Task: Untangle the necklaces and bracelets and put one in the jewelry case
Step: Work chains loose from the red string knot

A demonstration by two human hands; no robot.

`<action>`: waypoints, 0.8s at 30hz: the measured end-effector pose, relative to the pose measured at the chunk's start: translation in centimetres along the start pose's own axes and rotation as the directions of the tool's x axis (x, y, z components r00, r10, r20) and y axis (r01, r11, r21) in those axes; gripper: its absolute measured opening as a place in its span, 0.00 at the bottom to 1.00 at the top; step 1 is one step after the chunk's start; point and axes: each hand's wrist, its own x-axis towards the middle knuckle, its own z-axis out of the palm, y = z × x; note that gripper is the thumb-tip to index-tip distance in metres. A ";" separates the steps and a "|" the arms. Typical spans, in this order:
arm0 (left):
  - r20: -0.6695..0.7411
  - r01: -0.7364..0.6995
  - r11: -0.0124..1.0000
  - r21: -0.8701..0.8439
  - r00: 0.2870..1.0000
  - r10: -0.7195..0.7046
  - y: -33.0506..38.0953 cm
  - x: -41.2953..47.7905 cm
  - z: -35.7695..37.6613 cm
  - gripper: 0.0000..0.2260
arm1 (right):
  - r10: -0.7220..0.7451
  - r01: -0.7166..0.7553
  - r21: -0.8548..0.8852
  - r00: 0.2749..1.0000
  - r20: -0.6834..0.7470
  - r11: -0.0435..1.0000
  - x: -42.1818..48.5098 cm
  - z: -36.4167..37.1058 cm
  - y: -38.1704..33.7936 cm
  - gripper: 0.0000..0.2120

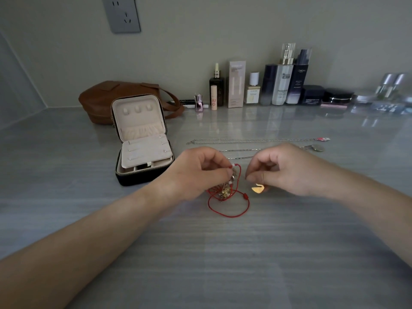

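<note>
- A person's left hand (200, 172), at the centre of the frame, has its fingers curled and its fingertips pinching the top of a tangle of jewelry (224, 191), lifting it slightly off a grey striped tabletop (245, 253).
- A red cord bracelet (229, 207) is wound through the tangle. One loop rises to the left fingertips, and a wider loop lies flat on the tabletop below, toward the bottom of the frame.
- The right hand (283, 170), just right of centre, is curled with thumb and forefinger pressed together close to the tangle. Whether anything fine is held between them cannot be told.
- A gold pendant (258, 188) shines directly under the right thumb, apart from the tangle.
- Above both hands, three silver necklaces lie stretched out across the tabletop, free of the tangle. The long chain (256, 140) ends in a red tag at the right, and the second chain (240, 150) ends in an oval pendant. The third chain (239, 157) shows only between the hands.
- The jewelry case (142, 175) stands open left of centre, just beside the left wrist, with its lid upright and a pale padded insert resting over the base. No necklace or bracelet is visible in it.
- A brown leather bag (98, 99) sits behind the case, touching the wall.
- Cosmetic bottles and jars (281, 85) line the wall at upper right, and a wall socket (121, 14) is at upper left.
</note>
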 end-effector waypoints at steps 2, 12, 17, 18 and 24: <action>0.004 -0.017 0.999 0.026 1.000 0.017 -0.1 0.0 0.0 0.07 | -0.014 0.016 -0.077 0.999 0.029 0.997 0.0 0.2 0.1 0.05; -0.012 -0.049 0.994 0.101 0.999 0.050 0.0 -0.1 0.1 0.07 | -0.127 0.132 0.027 0.982 -0.142 0.991 -0.3 0.9 -0.6 0.06; -0.030 -0.032 0.993 0.113 0.999 0.035 0.1 0.0 -0.2 0.09 | -0.088 0.102 0.069 0.979 -0.184 0.992 -0.4 0.6 -0.8 0.05; -0.026 -0.030 0.993 0.117 0.999 0.034 0.1 0.0 -0.2 0.09 | -0.076 0.093 0.090 0.981 -0.178 0.992 -0.4 0.6 -0.8 0.06; -0.069 0.001 0.994 0.109 0.998 0.007 0.0 0.2 -0.3 0.08 | 0.021 0.031 0.302 0.986 -0.166 0.953 -0.2 0.4 -1.0 0.05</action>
